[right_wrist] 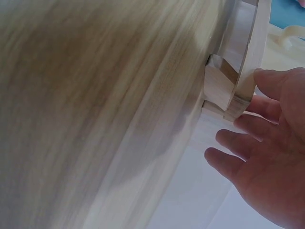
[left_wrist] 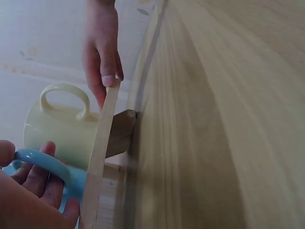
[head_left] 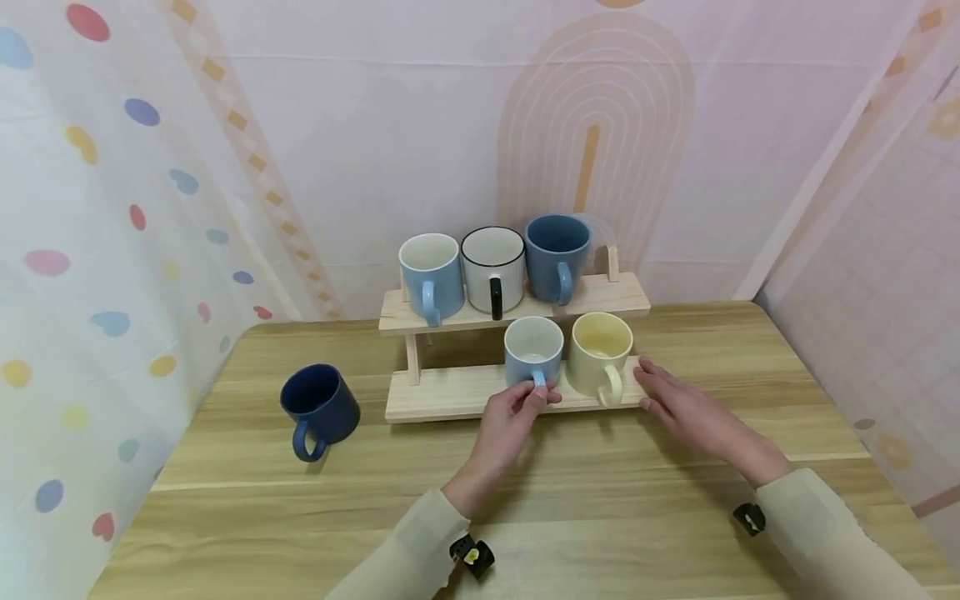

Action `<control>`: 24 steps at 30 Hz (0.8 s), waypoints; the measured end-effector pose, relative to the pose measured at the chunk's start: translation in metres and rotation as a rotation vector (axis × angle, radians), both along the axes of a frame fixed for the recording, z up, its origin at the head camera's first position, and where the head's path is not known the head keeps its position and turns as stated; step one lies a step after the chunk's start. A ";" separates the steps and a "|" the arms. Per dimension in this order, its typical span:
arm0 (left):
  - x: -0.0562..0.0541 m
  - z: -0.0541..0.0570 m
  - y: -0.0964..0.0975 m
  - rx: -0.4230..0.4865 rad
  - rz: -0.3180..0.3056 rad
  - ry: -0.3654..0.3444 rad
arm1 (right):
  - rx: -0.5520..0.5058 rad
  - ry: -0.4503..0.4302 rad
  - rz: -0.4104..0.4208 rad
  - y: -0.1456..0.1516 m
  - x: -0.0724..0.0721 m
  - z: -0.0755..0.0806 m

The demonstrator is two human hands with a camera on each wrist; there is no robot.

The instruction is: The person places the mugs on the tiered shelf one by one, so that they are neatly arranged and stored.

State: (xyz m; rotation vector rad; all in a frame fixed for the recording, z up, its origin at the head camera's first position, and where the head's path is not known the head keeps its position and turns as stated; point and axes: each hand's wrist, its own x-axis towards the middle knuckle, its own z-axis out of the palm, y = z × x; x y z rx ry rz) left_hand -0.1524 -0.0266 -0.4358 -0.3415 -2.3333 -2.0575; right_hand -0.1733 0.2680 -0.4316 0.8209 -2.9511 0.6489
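My left hand pinches the handle of a small light-blue mug with a white inside, on the lower board of a two-tier wooden shelf. In the left wrist view, fingers lie around the light-blue handle. Right beside that mug is a pale-yellow mug, its handle toward me. My right hand rests at the right end of the lower board. In the right wrist view its thumb touches the board's edge, while the other fingers are spread and fairly straight.
On the upper board stand a light-blue mug, a white mug with black rim and handle, and a blue mug. A navy mug stands on the wooden table, left of the shelf. Patterned curtains hang behind.
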 end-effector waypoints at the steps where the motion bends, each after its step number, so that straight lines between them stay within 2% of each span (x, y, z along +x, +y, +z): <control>1: 0.001 -0.001 -0.001 0.002 0.000 -0.003 | 0.000 -0.003 -0.002 0.000 0.000 0.000; 8: 0.010 -0.004 -0.014 -0.031 0.034 0.013 | 0.004 -0.021 -0.004 0.000 0.000 0.001; 20: 0.028 -0.002 -0.046 -0.156 0.019 0.026 | 0.015 -0.003 0.002 0.002 -0.001 0.000; 24: 0.033 -0.003 -0.059 -0.207 0.014 0.050 | 0.010 -0.003 0.003 0.002 -0.001 -0.001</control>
